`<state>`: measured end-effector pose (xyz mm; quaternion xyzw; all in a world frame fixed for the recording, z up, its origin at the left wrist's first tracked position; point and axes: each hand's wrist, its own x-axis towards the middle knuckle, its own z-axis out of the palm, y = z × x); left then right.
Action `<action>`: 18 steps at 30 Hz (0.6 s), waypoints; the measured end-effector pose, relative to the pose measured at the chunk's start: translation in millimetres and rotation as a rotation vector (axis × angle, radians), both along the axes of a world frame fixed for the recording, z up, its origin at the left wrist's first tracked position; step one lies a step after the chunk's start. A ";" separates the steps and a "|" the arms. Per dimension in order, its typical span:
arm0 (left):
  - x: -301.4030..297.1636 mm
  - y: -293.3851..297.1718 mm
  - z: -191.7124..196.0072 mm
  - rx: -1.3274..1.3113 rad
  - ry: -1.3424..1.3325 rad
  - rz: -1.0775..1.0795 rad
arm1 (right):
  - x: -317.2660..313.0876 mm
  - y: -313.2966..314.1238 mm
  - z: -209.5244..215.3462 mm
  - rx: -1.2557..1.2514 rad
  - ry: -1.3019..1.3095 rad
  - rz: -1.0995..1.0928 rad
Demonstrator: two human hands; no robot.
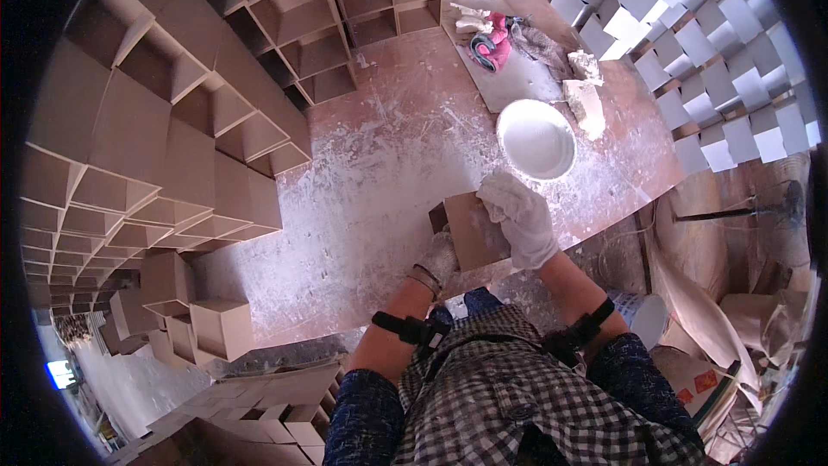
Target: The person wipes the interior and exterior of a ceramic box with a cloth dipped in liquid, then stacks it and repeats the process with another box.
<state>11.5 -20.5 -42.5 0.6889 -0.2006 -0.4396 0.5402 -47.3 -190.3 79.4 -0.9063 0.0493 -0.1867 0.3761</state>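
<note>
In front of my body is a small brown cardboard box (479, 233), tilted, with an opening on its left side. My left hand (438, 259), in a pale dusty glove, grips the box at that open side; some of its fingers are hidden by the box. My right hand (528, 229), in a white glove, is closed around what looks like a crumpled white rag (500, 193) and presses it against the box's right upper edge. Just beyond that hand stands a round white tub (536, 140) with whitish contents.
The powder-smeared table (371, 181) carries stacked open brown boxes (198, 78) along its left and far sides. White boxes (690, 43) are stacked at the far right. A board (504, 78) holds pink cloth (492, 43) and pale scraps. More boxes (259, 414) lie at lower left.
</note>
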 end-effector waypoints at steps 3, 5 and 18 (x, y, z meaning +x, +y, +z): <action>-4.1 7.9 -25.2 -0.060 0.346 0.206 | -41.0 29.4 -19.5 -0.623 0.326 0.138; -5.1 3.7 -27.9 -0.047 0.485 0.282 | -75.8 32.1 -20.6 -0.560 0.200 0.123; -5.6 -12.2 56.4 0.050 -0.857 -0.364 | -60.9 34.2 4.1 -0.437 0.030 0.162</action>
